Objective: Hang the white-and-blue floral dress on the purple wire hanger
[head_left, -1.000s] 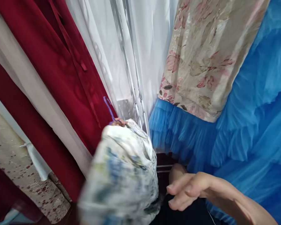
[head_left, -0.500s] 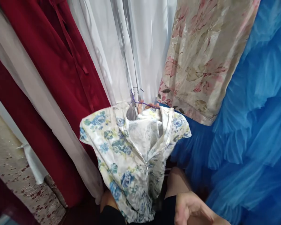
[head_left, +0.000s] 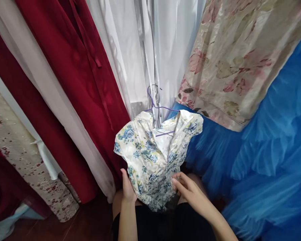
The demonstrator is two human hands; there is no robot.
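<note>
A white short-sleeved floral dress point(head_left: 150, 154) with blue flowers hangs in front of my lap on a purple wire hanger point(head_left: 163, 107). Its neckline gapes in a deep V, and the hanger's lower bar shows inside. My left hand point(head_left: 128, 190) rests along the dress's left side, thumb stretched up, its other fingers partly hidden by the cloth. On the opposite side, my right hand point(head_left: 188, 188) has its fingers bent together against the cloth near the waist. The lower end of the dress gathers above my dark shorts point(head_left: 160, 224).
Behind hang white fabric point(head_left: 125, 60) with loose ribbons, a dark red garment point(head_left: 72, 83), a beige floral one point(head_left: 223, 73) and a blue ruffled tulle garment point(head_left: 273, 150). A sequinned beige fabric point(head_left: 22, 147) hangs at left above a dark floor point(head_left: 72, 224).
One hand has let go of the hanger's shoulder area and come down; both hands are now at the sides of the dress. The hanger shows fully and the neckline lies narrower.
</note>
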